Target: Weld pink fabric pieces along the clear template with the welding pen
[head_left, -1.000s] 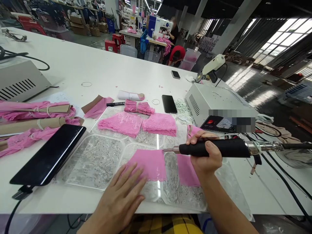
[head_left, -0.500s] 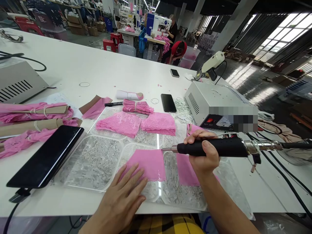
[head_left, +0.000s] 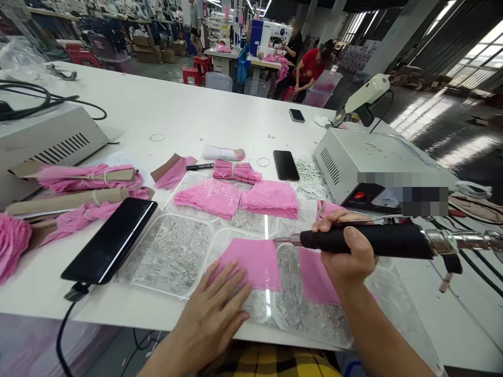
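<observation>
My left hand point(head_left: 220, 306) lies flat with its fingers spread, the fingertips on the lower left part of a pink fabric piece point(head_left: 255, 262). In my right hand point(head_left: 349, 256) is a thick black-handled tool point(head_left: 393, 241) with a thin metal tip, held level and pointing left. Its tip meets the top right corner of that pink piece, or hovers just over it; I cannot tell which. Another pink fabric piece point(head_left: 316, 277) lies under my right wrist, partly hidden. Beneath everything is a clear sheet with grey speckled panels point(head_left: 173, 256).
Two pink lace stacks point(head_left: 208, 198) point(head_left: 271, 199) and a tied pink bundle point(head_left: 236, 171) lie beyond the fabric. A black phone point(head_left: 286, 165) rests by tangled white bands point(head_left: 312, 178). A grey box point(head_left: 377, 152) stands right, a tilted black tablet point(head_left: 112, 241) left. Two people work in the background.
The camera view has turned slightly left, so everything sits further right in the picture. Both hands, the tool and the fabric keep nearly the same places relative to each other.
</observation>
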The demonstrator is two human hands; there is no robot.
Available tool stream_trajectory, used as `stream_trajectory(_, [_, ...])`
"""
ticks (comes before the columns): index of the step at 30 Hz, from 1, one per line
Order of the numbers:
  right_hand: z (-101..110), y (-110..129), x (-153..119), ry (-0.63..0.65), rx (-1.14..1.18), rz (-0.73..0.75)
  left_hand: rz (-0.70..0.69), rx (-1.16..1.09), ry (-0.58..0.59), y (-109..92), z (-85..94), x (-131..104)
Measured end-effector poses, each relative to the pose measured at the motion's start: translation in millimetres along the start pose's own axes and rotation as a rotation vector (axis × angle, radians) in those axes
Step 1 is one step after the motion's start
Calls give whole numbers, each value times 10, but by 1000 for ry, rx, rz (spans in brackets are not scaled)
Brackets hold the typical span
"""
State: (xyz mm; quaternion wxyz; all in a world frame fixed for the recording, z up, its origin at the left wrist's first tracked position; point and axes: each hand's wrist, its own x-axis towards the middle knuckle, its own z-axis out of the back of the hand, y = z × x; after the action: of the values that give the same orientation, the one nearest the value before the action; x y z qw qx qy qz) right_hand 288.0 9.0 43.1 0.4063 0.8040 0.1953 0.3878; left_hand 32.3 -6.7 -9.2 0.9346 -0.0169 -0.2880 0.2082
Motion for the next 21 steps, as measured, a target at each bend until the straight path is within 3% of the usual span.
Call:
stream_trajectory(10, [-141,-43,-84,20,66,-49,-4,10,-7,-5,-8,-30])
stream_trajectory(21, [-147,-45,-106,71,51,-34,10,-11,-11,-13,-18,-44])
